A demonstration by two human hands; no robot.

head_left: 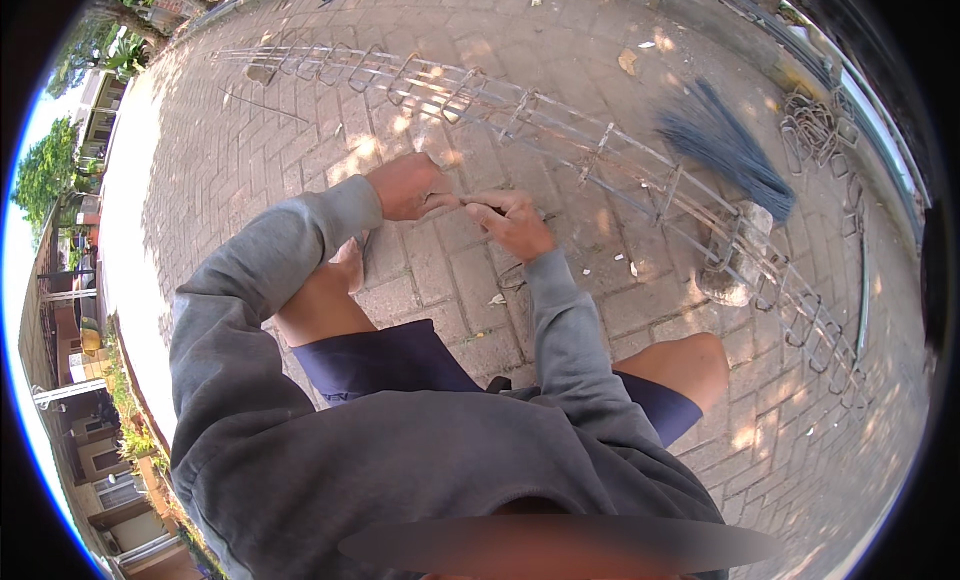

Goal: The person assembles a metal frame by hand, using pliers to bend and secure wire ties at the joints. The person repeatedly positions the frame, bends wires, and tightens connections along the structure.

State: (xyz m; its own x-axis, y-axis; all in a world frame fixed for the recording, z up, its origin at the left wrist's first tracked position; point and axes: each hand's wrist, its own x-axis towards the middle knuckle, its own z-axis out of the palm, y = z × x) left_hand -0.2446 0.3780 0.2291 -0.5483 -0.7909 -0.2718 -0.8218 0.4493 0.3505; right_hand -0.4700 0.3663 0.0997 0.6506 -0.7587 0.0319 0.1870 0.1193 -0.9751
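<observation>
My two hands meet in front of my knees, above the paving. My left hand (410,187) is closed, its fingertips pressed together close to the fingers of the other hand. My right hand (516,225) is closed too, thumb against the fingers, with a thin dark thing partly showing in its grip. What exactly either hand pinches is too small to make out. Beyond them lies a long rebar cage (530,105), its straight bars joined by square stirrups, running from the far left to the near right. Neither hand touches it.
A pale stone block (737,255) sits under the cage's right part, and a smaller stone (259,75) under its far left end. Right of the cage are a fanned bundle of thin wire (728,148) and a heap of loose stirrups (815,130), near a low kerb.
</observation>
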